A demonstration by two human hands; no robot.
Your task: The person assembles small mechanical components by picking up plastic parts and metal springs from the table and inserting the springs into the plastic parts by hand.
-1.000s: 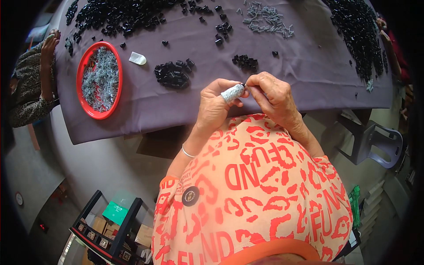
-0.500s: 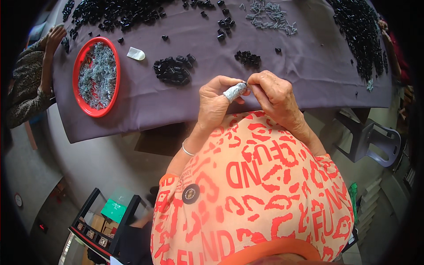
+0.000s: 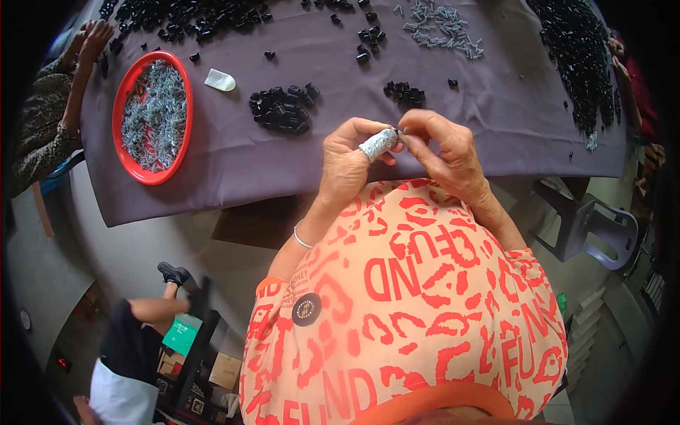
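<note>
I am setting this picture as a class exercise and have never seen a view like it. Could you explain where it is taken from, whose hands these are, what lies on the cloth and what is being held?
The camera sits on a person's head and looks down, so the round lens bends straight edges. The orange patterned shirt is the wearer's own. Their left hand has a silvery wrap on one finger; the right hand meets it, pinching something too small to identify. On the purple cloth lie piles of small black parts, a scatter of grey metal pieces, a small white piece and a red tray of grey metal pieces. Another person's arm reaches in at the left.
</note>
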